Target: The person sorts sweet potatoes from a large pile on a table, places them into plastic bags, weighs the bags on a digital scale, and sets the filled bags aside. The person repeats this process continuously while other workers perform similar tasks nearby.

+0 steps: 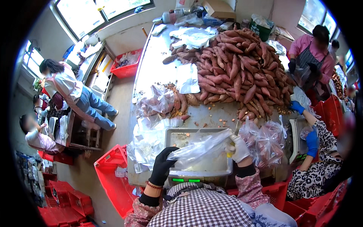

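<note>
Over the near scale [220,165], the left hand [162,166] loosely and right hand [240,148] tightly pinch a clear plastic bag [200,150], maybe to stretch it.

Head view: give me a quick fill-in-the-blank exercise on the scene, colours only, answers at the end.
1. The person's left hand wears a ____ glove.
2. The right hand wears a ____ glove.
3. The clear plastic bag spans from hand to hand above a weighing scale whose lit displays are ____.
4. The co-worker's animal-print sleeves lead to ____ gloves.

Missing words: black; white; green; blue.
</note>
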